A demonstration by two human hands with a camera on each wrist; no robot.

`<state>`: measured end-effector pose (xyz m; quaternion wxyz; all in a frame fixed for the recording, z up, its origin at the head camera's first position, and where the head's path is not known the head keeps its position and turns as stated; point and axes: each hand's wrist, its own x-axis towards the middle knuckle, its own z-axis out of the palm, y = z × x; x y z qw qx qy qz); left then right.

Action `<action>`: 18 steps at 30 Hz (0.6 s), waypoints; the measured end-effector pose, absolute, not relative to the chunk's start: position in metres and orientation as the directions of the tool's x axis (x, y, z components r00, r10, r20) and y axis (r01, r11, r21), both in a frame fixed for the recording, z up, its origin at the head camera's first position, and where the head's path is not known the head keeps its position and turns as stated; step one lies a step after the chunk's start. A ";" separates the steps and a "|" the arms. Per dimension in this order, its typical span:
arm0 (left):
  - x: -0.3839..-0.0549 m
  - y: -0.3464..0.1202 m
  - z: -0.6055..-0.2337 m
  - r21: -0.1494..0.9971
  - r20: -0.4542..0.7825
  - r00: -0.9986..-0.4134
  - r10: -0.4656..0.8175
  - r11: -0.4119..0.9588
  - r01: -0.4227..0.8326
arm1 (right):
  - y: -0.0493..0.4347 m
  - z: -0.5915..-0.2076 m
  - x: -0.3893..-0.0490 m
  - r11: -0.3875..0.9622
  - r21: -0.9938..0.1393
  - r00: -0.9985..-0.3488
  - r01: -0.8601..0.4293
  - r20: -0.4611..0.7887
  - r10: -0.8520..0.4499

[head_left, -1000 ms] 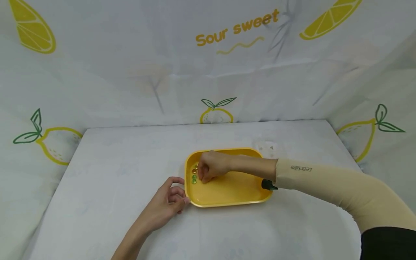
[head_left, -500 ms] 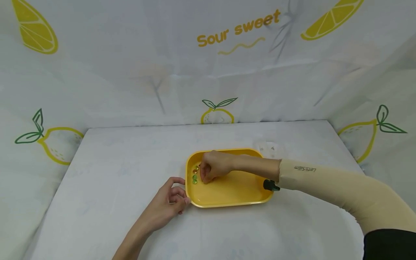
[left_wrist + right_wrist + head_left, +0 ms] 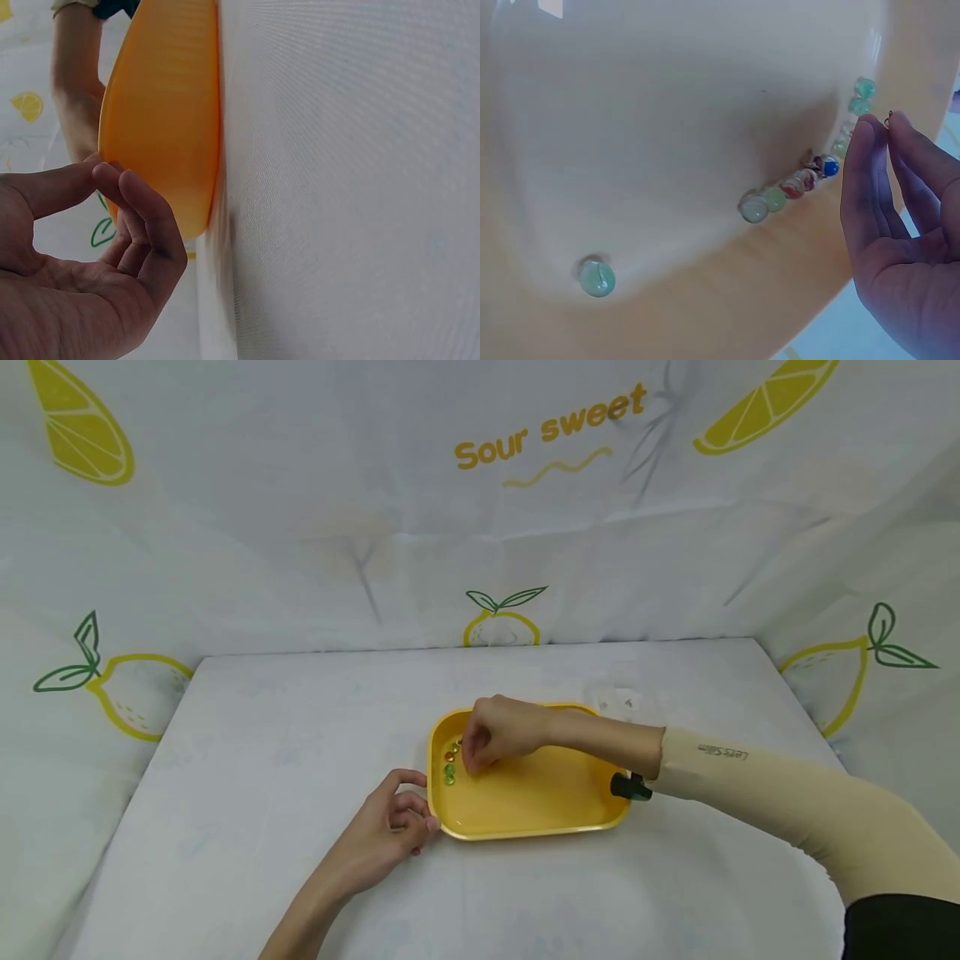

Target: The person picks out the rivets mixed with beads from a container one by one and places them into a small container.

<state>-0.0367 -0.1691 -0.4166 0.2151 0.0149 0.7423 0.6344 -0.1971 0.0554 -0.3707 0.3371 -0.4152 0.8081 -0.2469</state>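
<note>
With R grip (image 3: pixel 510 732), pinching a tiny item (image 3: pixel 889 120) btwn fingertips, down inside the L part of the yellow tray (image 3: pixel 555 793); too small to ID, even in R wrist view. Just beside those fingers, along tray's L end: marbles (image 3: pixel 792 187) in an uneven row, green, red, blue & pale, mostly touching nbrs. Well apart fr. that row in R wrist view, also nr the wall: a lone green marble (image 3: pixel 597 277). With L grip (image 3: pixel 386 835), resting relaxed agst tray's L rim, fingers loosely bent, touching by thumb tip & index tip. Directly under tray: white counter (image 3: pixel 262 760). Nr tray's far R corner: small translucent thing (image 3: pixel 617 700), contents unclear. At R wrist: small dark object (image 3: pixel 630 787), partly over tray's R end. On R arm: beige sleeve (image 3: pixel 757 802), black fabric (image 3: pixel 900 927) higher up. Behind counter: white backdrop (image 3: pixel 300 527), creased, printed w/ lemons (image 3: pixel 501 628), citrus wedges (image 3: pixel 765 406) & orange "Sour sweet" lettering (image 3: pixel 551 428).
</note>
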 end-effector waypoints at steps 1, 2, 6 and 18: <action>-0.037 -0.169 -0.416 0.947 -0.304 -0.906 0.294 0.197 -0.253 | 0.056 -0.369 -0.197 0.528 -0.683 -0.429 -0.505 -0.333 -0.840; -0.037 -0.169 -0.416 0.946 -0.308 -0.906 0.291 0.199 -0.257 | 0.056 -0.367 -0.197 0.523 -0.687 -0.429 -0.504 -0.326 -0.842; -0.037 -0.169 -0.415 0.938 -0.325 -0.905 0.273 0.216 -0.272 | 0.056 -0.360 -0.198 0.508 -0.710 -0.434 -0.488 -0.308 -0.847; -0.037 -0.168 -0.415 0.933 -0.327 -0.906 0.271 0.244 -0.264 | 0.064 -0.346 -0.196 0.472 -0.759 -0.465 -0.449 -0.252 -0.848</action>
